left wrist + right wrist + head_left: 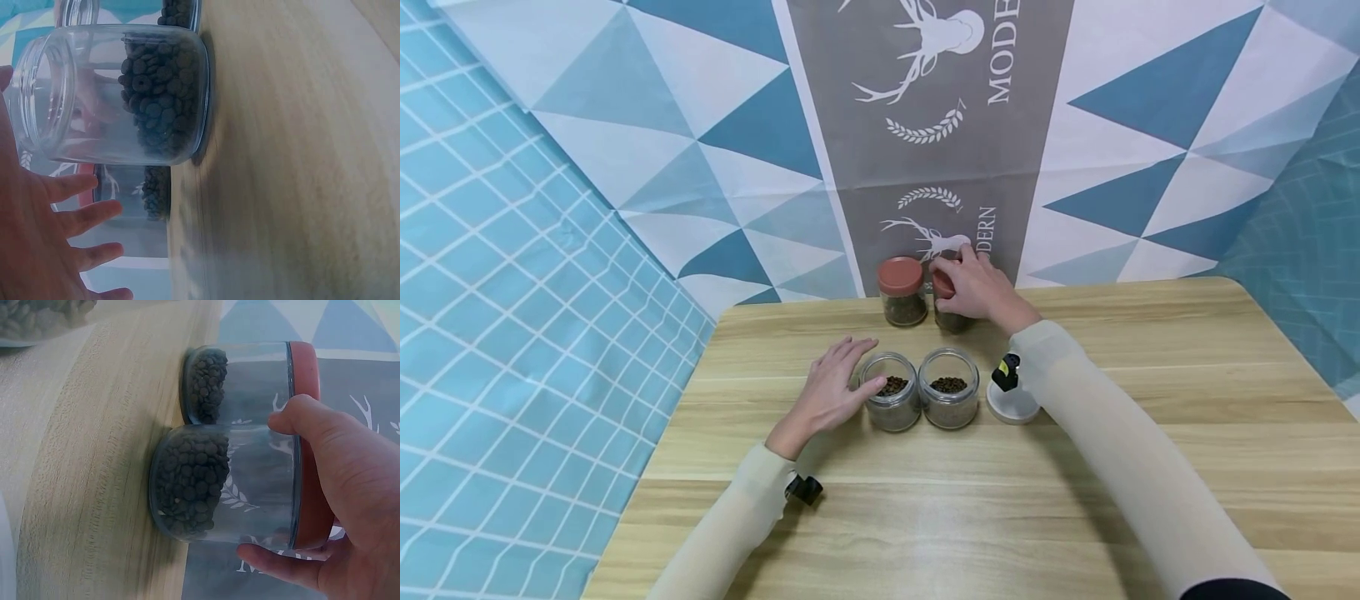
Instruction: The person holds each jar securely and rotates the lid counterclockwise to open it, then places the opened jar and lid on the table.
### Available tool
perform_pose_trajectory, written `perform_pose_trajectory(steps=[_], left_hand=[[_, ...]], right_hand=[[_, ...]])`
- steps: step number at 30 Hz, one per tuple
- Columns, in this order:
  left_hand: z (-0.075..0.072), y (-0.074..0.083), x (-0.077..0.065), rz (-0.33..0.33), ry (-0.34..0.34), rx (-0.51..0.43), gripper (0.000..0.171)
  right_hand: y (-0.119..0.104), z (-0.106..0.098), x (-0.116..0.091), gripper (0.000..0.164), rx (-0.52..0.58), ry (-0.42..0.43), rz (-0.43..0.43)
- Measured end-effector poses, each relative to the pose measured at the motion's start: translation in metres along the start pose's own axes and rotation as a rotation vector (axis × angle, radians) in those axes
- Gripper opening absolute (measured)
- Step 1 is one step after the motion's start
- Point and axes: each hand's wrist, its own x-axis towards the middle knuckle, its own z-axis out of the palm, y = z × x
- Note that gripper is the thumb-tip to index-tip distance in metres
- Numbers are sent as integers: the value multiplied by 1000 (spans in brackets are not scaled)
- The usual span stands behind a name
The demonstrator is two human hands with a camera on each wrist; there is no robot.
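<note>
At the back of the table, my right hand [977, 287] grips a clear glass jar [194, 481] of dark brown pellets by its red lid [315, 512]. In the head view the hand covers much of that jar. A second red-lidded jar [904, 308] with similar pellets stands to its left. Nearer me, two lidless glass jars, a left one [892, 414] and a right one [951, 413], stand side by side, partly filled with brown pellets. My left hand [835, 385] is beside the left one, fingers spread, thumb over its rim; whether it touches cannot be told.
A round whitish lid [1012, 407] lies right of the lidless jars, partly under the right wrist in the head view. The wooden table [925, 517] ends at a patterned backdrop [940, 150] close behind the red-lidded jars. Blue checked cloth [512, 317] hangs at the left.
</note>
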Motion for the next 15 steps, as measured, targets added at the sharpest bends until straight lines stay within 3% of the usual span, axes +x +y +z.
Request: perform_pose_trajectory(steps=[15], left_hand=[[2, -3, -2, 6, 7, -3, 100]], right_hand=[[2, 0, -1, 63, 30, 20, -16]])
